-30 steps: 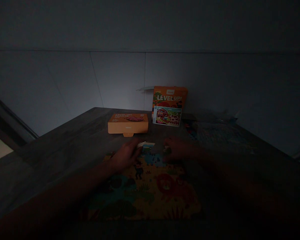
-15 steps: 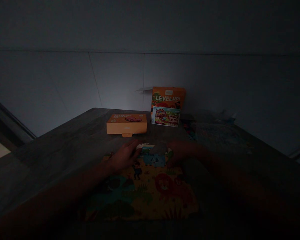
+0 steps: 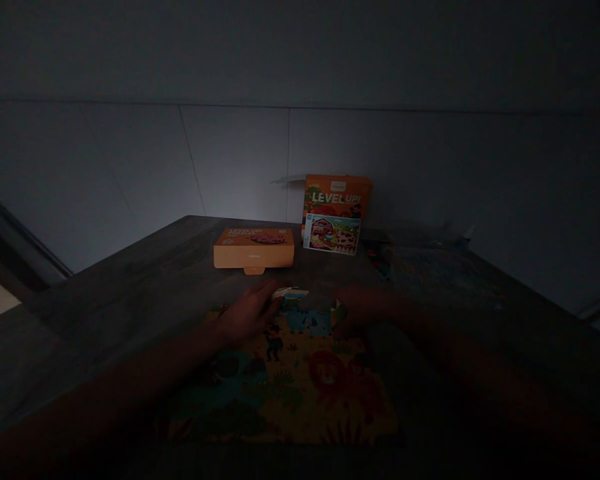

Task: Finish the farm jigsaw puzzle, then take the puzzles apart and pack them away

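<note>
A jigsaw puzzle (image 3: 300,393) with a lion, a blue animal and other animals on a yellow ground lies flat on the table in front of me. At its far left edge, my left hand (image 3: 250,312) has its fingers closed on a puzzle piece (image 3: 295,293) with a pale edge and blue and green print. My right hand (image 3: 363,308) is at the far right edge, fingers bent down around a small puzzle piece (image 3: 337,305), mostly hidden. The far edge of the puzzle between my hands is uneven. Dim light hides the fingertips.
An orange puzzle box (image 3: 254,255) lies beyond my left hand, its front tab sticking out. Behind it on the right stands an orange "Level Up" box (image 3: 337,187) with a farm picture card (image 3: 331,235) leaning on it. Clear plastic wrapping (image 3: 443,273) lies at right on the grey table (image 3: 145,267).
Both hands stay almost in place. The puzzle piece at my right fingers shows slightly less than before. The boxes have not moved.
</note>
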### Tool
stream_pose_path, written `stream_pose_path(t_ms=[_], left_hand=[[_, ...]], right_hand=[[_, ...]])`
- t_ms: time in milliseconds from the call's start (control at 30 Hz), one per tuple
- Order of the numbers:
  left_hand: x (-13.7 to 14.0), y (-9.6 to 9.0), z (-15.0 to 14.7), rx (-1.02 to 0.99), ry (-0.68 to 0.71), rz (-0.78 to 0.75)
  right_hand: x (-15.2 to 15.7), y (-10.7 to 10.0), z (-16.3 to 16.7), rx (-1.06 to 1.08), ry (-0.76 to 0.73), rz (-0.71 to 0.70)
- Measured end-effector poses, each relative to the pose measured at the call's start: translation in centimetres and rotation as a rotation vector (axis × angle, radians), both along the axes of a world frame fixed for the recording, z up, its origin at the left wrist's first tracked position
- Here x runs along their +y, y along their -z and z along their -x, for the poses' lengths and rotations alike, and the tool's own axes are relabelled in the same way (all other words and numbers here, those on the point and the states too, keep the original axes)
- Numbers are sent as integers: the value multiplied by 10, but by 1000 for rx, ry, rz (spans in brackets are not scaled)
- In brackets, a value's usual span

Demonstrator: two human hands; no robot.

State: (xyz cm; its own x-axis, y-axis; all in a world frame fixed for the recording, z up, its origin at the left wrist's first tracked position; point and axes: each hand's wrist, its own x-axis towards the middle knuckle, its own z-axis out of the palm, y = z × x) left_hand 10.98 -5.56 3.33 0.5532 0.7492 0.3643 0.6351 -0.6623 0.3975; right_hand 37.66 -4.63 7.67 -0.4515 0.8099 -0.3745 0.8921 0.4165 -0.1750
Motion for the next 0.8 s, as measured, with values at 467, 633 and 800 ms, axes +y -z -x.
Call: stream_pose_path(t_ms=[467, 633, 800], left_hand=[[1, 2, 1, 19, -9, 4], [0, 1, 1, 12, -9, 8], [1, 1, 1, 7, 14, 26]], right_hand=[[-5, -8, 3, 0, -6, 7], [-3, -7, 2, 16, -37, 8], [0, -11, -3, 24, -126, 41]])
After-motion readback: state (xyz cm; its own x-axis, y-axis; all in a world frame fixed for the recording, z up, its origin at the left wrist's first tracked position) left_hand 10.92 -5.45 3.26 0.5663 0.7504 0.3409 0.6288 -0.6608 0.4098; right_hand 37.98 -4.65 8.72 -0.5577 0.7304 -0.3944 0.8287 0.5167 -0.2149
